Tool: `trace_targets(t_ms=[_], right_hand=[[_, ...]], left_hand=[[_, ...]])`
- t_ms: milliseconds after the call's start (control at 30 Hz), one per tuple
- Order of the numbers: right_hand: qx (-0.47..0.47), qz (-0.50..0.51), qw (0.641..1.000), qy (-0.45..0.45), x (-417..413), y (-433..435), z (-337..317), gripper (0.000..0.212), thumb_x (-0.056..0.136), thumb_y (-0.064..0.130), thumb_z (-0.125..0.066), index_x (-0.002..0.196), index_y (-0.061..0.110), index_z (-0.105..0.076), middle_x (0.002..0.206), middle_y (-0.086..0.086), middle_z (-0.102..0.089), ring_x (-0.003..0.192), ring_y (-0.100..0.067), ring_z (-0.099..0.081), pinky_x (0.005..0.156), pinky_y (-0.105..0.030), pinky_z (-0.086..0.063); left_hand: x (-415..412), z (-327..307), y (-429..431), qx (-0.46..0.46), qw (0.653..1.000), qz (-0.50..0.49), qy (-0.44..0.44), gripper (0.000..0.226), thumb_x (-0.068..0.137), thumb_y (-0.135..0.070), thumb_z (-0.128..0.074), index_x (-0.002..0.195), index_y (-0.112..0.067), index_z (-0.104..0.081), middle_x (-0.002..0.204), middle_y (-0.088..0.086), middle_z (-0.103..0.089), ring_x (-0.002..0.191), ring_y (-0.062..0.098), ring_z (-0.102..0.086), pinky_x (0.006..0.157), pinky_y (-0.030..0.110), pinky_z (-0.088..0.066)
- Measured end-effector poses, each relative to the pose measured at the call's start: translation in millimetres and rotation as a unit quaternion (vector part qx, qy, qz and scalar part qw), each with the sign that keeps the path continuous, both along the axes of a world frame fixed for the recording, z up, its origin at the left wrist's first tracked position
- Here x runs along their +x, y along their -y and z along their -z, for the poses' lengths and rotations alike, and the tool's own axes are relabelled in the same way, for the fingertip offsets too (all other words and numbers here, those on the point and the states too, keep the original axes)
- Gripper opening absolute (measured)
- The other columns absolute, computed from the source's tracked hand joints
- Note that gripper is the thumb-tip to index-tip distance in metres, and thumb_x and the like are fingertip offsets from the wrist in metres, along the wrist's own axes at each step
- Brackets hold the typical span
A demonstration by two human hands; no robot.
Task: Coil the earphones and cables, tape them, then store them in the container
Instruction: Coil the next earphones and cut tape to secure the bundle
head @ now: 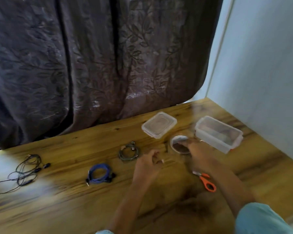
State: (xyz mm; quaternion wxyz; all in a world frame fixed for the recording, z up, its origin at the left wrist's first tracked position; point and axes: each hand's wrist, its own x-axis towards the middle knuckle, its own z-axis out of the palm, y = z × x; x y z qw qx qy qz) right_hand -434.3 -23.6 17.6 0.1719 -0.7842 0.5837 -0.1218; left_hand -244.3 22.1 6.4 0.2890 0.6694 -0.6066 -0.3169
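Note:
My right hand grips a roll of clear tape on the wooden table. My left hand hovers just left of it with fingers curled, pinching what looks like the tape's end; motion blur hides the detail. A grey coiled cable lies left of my left hand. A blue coiled cable sits nearer the front. Loose black earphones sprawl at the far left. The clear plastic container stands open at the right, its lid lying beside it.
Orange-handled scissors lie on the table under my right forearm. A dark patterned curtain hangs behind the table and a pale wall closes the right side.

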Motion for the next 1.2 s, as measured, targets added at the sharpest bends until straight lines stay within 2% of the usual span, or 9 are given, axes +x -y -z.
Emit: trace_targets(t_ms=[100, 200, 367, 467, 567, 667, 767, 967, 1200], right_hand=[[-0.025, 0.001, 0.994, -0.105, -18.2, 8.6, 17.1, 0.049, 0.087, 0.021, -0.055, 0.134, 0.028, -0.050, 0.140, 0.000, -0.049, 0.121, -0.024, -0.050, 0.101, -0.037, -0.044], [-0.034, -0.040, 0.991, -0.122, -28.0, 14.8, 24.6, 0.040, 0.088, 0.019, -0.054, 0.127, 0.026, -0.058, 0.138, 0.003, -0.051, 0.126, -0.023, -0.042, 0.102, -0.035, -0.042], [-0.023, -0.091, 0.995, -0.039, -34.3, 18.9, 17.6, 0.036, 0.087, 0.023, -0.061, 0.123, 0.026, -0.061, 0.126, 0.006, -0.059, 0.127, -0.018, -0.038, 0.102, -0.032, -0.039], [0.016, -0.105, 0.992, 0.074, -28.5, 17.9, 11.6, 0.035, 0.088, 0.029, -0.063, 0.123, 0.025, -0.061, 0.121, 0.005, -0.062, 0.116, -0.012, -0.051, 0.093, -0.025, -0.042], [0.091, -0.122, 0.962, 0.229, -21.5, 12.3, 5.7, 0.025, 0.088, 0.028, -0.065, 0.114, 0.027, -0.065, 0.107, 0.012, -0.067, 0.099, 0.002, -0.060, 0.079, -0.013, -0.043], [0.147, -0.124, 0.933, 0.306, -17.0, 8.5, 4.0, 0.024, 0.087, 0.026, -0.067, 0.110, 0.033, -0.065, 0.106, 0.013, -0.069, 0.100, 0.002, -0.062, 0.087, -0.022, -0.050], [0.199, -0.128, 0.905, 0.353, -8.8, 7.4, 2.4, 0.025, 0.086, 0.021, -0.068, 0.111, 0.026, -0.067, 0.107, 0.007, -0.071, 0.103, -0.005, -0.064, 0.088, -0.026, -0.052], [0.242, -0.125, 0.884, 0.381, 1.0, 1.2, 11.0, 0.025, 0.085, 0.017, -0.068, 0.110, 0.023, -0.068, 0.106, 0.009, -0.072, 0.102, -0.003, -0.065, 0.086, -0.019, -0.052], [0.269, -0.116, 0.880, 0.375, 5.1, 3.2, 22.6, 0.029, 0.081, 0.018, -0.073, 0.110, 0.022, -0.070, 0.111, 0.007, -0.071, 0.110, -0.008, -0.062, 0.100, -0.042, -0.048]], left_hand=[[-30.4, 12.2, 7.0, 0.040, 0.999, 0.005, -0.006, 0.040, 0.080, -0.034, -0.069, 0.118, -0.029, -0.057, 0.108, -0.013, -0.064, 0.100, 0.006, -0.059, 0.087, 0.025, -0.050], [-53.9, 18.8, 9.4, 0.040, 0.999, -0.013, -0.012, 0.036, 0.076, -0.037, -0.072, 0.109, -0.029, -0.057, 0.103, -0.015, -0.065, 0.100, 0.005, -0.060, 0.086, 0.025, -0.050], [-64.8, 19.7, 8.6, -0.023, 0.995, -0.091, -0.025, 0.044, 0.073, -0.038, -0.075, 0.109, -0.027, -0.053, 0.101, -0.012, -0.063, 0.096, 0.008, -0.060, 0.080, 0.028, -0.052], [-62.2, 13.6, 5.2, -0.077, 0.989, -0.120, -0.038, 0.060, 0.072, -0.043, -0.076, 0.122, -0.026, -0.048, 0.112, -0.013, -0.054, 0.100, 0.003, -0.053, 0.079, 0.018, -0.045], [-58.5, 6.8, 1.9, -0.134, 0.982, -0.132, -0.014, 0.062, 0.076, -0.045, -0.071, 0.130, -0.025, -0.047, 0.117, -0.020, -0.045, 0.112, 0.002, -0.045, 0.089, 0.018, -0.038], [-51.4, 1.7, -2.5, -0.155, 0.976, -0.147, -0.035, 0.062, 0.077, -0.058, -0.059, 0.132, -0.030, -0.048, 0.126, -0.018, -0.051, 0.118, 0.005, -0.046, 0.096, 0.027, -0.044], [-42.2, -2.0, -6.1, -0.162, 0.970, -0.176, -0.045, 0.052, 0.081, -0.053, -0.059, 0.129, -0.032, -0.053, 0.120, -0.018, -0.056, 0.113, 0.004, -0.052, 0.091, 0.026, -0.049], [-23.7, -14.7, -6.4, -0.120, 0.967, -0.198, -0.104, 0.026, 0.092, -0.025, -0.057, 0.117, -0.024, -0.065, 0.100, -0.021, -0.062, 0.081, -0.023, -0.053, 0.069, 0.000, -0.040], [-8.2, -9.0, 0.3, -0.107, 0.967, -0.204, -0.113, 0.021, 0.089, -0.022, -0.061, 0.109, -0.022, -0.070, 0.102, -0.013, -0.068, 0.085, -0.016, -0.055, 0.070, -0.001, -0.041]])
